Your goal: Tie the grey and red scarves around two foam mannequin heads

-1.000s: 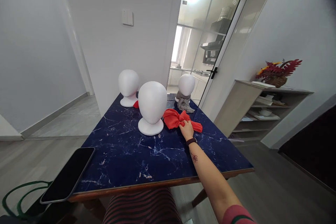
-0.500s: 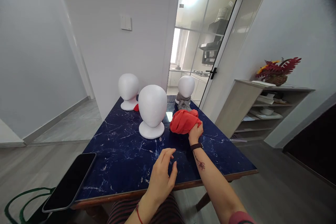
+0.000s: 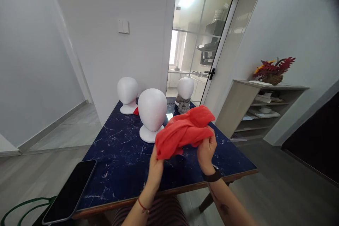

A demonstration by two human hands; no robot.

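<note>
A bunched red scarf (image 3: 182, 132) is held up above the front right part of the table, stretched between both hands. My left hand (image 3: 156, 164) grips its left end; the fingers are mostly hidden under the cloth. At the scarf's right end, my right hand (image 3: 207, 148) is closed on the fabric. Just behind and left of the scarf stands a bare white mannequin head (image 3: 152, 109), its base partly covered by the cloth. Farther back on the right, another white head (image 3: 185, 88) has a grey scarf (image 3: 183, 103) wrapped round its neck.
A third white head (image 3: 127, 91) stands at the back left, with a bit of red cloth (image 3: 136, 111) beside its base. A phone (image 3: 71, 190) lies over the left edge of the blue marbled table (image 3: 116, 169). A shelf unit (image 3: 254, 109) stands right.
The red scarf has been lifted off the table and brought nearer by my right hand. My left hand, open and apart from it before, now holds its left end.
</note>
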